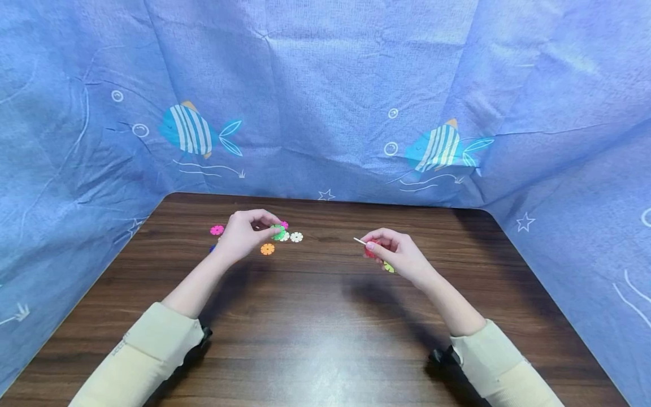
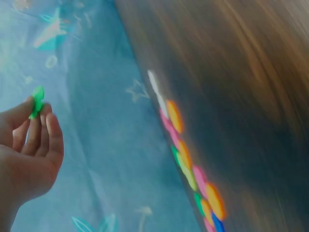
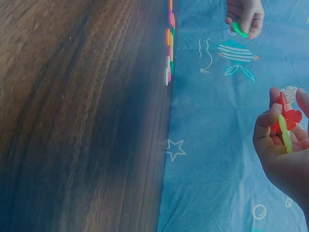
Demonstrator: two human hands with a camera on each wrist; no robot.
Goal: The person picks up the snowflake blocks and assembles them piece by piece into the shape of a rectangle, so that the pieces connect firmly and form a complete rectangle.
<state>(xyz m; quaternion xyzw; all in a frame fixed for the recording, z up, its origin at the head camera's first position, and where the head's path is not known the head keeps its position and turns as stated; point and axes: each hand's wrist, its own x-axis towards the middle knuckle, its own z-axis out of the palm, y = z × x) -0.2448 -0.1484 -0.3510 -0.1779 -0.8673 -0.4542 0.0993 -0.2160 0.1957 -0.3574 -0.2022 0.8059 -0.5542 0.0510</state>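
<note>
From where I stand, both hands are busy above the dark wood-grain table (image 1: 325,316). The person's left hand (image 1: 243,234) pinches a green disc (image 2: 38,100) between thumb and fingertips, holding it up over the far left part of the table. Around and below that hand lie loose flower-shaped discs: a bright orange disc (image 1: 267,249) on the near side, a cream disc (image 1: 296,237) just to the right, and a pink disc (image 1: 217,230) out to the left. Well apart from it, the right hand (image 1: 404,256) curls around a red cluster (image 3: 291,117), with a white disc (image 3: 289,92) by the fingertips and a yellow-green disc (image 3: 286,134) lower down; I cannot tell whether these are slotted together. Pale sleeves (image 1: 147,345) cover the forearms, and behind the table hangs a blue cloth (image 1: 325,85) printed with striped fish (image 1: 190,129).
</note>
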